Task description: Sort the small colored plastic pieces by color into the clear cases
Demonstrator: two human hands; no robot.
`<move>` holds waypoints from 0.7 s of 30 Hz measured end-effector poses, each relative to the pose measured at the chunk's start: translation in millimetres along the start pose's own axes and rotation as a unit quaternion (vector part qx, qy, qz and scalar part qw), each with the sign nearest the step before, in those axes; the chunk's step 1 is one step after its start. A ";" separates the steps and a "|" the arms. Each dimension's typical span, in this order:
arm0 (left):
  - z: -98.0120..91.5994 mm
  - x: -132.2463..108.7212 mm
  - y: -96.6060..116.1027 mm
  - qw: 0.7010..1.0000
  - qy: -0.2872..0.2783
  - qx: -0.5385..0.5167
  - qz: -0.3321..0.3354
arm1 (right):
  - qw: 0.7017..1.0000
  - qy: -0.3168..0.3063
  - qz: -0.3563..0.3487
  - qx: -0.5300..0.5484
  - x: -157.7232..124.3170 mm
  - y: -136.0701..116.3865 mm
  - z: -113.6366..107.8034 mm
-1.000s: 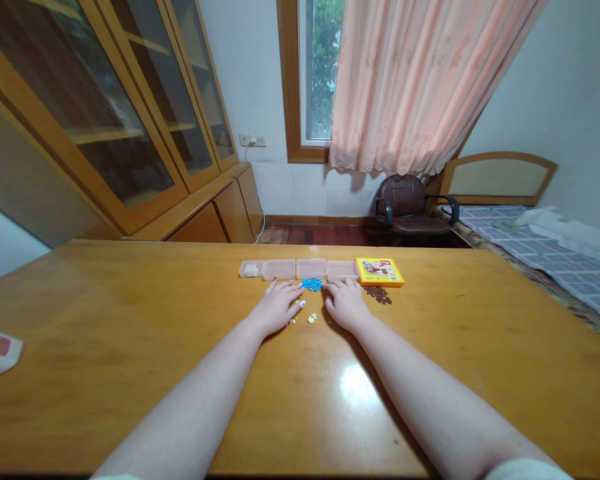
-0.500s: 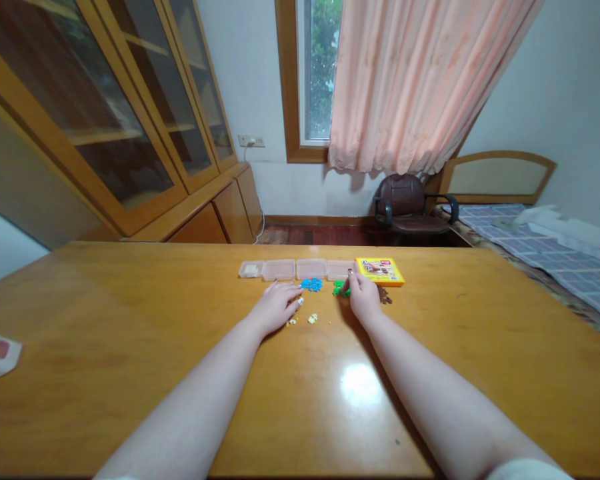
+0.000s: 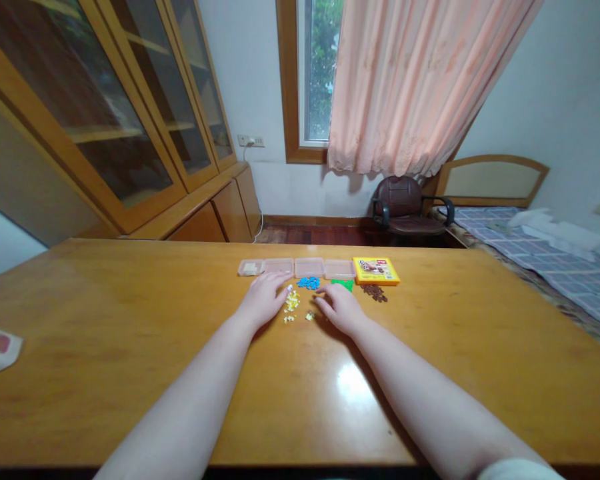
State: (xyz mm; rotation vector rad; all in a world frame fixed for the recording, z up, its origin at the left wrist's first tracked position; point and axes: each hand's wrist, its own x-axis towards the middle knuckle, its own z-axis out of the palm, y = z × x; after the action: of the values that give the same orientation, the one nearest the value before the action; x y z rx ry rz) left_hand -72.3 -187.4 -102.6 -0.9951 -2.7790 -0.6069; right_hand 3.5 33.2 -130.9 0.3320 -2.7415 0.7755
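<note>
My left hand (image 3: 266, 299) lies on the table with its fingers stretched forward and apart from the thumb, beside a pile of small yellow and white pieces (image 3: 293, 300). My right hand (image 3: 343, 307) hovers low over the tabletop, fingers curved, a gap showing between thumb and forefinger; I see nothing held there. Its tips are close to a few cream pieces (image 3: 310, 315) and the heap of blue pieces (image 3: 309, 283). Just behind the right hand are green pieces (image 3: 343, 285), partly covered by it. To its right lie brown pieces (image 3: 375, 293).
Shallow clear trays (image 3: 309, 268) stand in a row behind the piles; the leftmost tray (image 3: 250, 268) holds something whitish. A yellow box (image 3: 377, 271) closes the row at the right. At the table's left edge is a white object with a red patch (image 3: 1, 343).
My right hand has come left and nearer to me, from the green pieces by the tray, uncovering the brown ones. My left hand has shifted slightly left, exposing the yellow and white pile.
</note>
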 end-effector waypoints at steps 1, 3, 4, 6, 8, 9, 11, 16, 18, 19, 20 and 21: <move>-4.5 -1.9 -1.7 0.999 -0.028 0.014 -0.029 | 0.999 -0.027 -0.033 0.002 -4.1 -7.7 4.0; -8.3 -6.8 -5.4 0.990 -0.108 0.041 -0.085 | 0.996 -0.067 -0.059 -0.012 -11.3 -22.2 13.3; -6.9 -9.8 -7.2 0.984 -0.142 0.047 -0.100 | 0.995 -0.081 -0.057 -0.020 -13.6 -28.1 18.1; 1.6 -16.0 -10.5 0.983 -0.156 0.036 -0.091 | 0.994 -0.098 -0.045 -0.032 -14.7 -36.2 27.2; 14.3 -21.7 -14.2 0.990 -0.138 -0.014 -0.028 | 0.993 -0.105 -0.042 -0.033 -10.7 -40.3 35.0; 20.6 -24.0 -16.3 0.992 -0.120 -0.035 -0.017 | 0.993 -0.105 -0.041 -0.031 -7.3 -41.6 38.6; 30.4 -27.1 -20.8 0.994 -0.079 -0.068 -0.025 | 0.994 -0.100 -0.035 -0.027 1.3 -44.0 45.9; 39.1 -28.4 -25.9 0.993 -0.053 -0.100 -0.034 | 0.993 -0.083 -0.075 -0.042 26.0 -50.0 68.1; 40.9 -27.8 -26.1 0.993 -0.035 -0.112 -0.028 | 0.989 -0.077 -0.119 -0.034 36.0 -52.0 77.6; 42.1 -27.2 -26.5 0.992 -0.018 -0.121 -0.035 | 0.987 -0.079 -0.138 -0.025 41.0 -53.1 82.2; 43.3 -26.3 -27.3 0.990 0.002 -0.130 -0.049 | 0.985 -0.085 -0.151 -0.016 45.9 -54.5 86.5; 44.6 -25.0 -28.6 0.987 0.024 -0.141 -0.068 | 0.983 -0.098 -0.158 -0.010 50.6 -56.2 90.4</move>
State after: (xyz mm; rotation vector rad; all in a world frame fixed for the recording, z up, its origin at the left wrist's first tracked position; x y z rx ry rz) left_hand -70.3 -203.6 -158.8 -0.8251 -2.7882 -1.0519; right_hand -45.4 -69.5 -162.1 0.8548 -2.7688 0.6595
